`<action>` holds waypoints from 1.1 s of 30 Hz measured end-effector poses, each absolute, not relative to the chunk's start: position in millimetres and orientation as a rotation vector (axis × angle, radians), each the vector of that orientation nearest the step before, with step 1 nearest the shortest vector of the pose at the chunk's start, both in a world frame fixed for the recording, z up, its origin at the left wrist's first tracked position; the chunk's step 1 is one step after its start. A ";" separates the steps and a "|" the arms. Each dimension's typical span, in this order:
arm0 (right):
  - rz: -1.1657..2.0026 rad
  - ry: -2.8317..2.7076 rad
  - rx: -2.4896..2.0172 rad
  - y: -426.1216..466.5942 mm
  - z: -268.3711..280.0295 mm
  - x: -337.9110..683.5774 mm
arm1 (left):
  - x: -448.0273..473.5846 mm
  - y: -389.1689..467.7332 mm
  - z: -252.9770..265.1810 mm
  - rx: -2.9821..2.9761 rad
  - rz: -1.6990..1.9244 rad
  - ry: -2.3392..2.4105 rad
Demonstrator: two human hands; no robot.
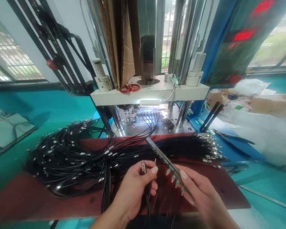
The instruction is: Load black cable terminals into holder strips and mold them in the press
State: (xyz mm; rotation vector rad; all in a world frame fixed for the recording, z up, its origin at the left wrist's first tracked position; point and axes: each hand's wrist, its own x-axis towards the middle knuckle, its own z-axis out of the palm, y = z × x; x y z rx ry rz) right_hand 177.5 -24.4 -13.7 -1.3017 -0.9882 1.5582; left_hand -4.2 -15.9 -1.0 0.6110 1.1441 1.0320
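Your left hand pinches loose connector ends, just left of the dark bar. Your right hand, nearer, grips the bar's near end; its long axis slants away leftward. Fitted connectors line the edge facing your left fingers. Beyond: black cables.

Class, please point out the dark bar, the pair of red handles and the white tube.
Dark bar (163, 158): head view, middle of its length.
Red handles (130, 88): head view, where the two loops meet.
White tube (149, 102): head view, middle of its body.
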 end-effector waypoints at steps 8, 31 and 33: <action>1.577 -1.108 -1.216 -23.2 -21.2 179.6 | -0.6 -14.3 4.4 0.735 0.895 1.110; 1.357 -1.575 -1.211 -22.0 -22.5 191.7 | 4.8 -5.8 -1.4 0.740 0.861 1.210; 1.454 -1.405 -1.255 -23.8 -20.2 188.9 | -0.7 -4.4 2.4 0.827 0.902 1.236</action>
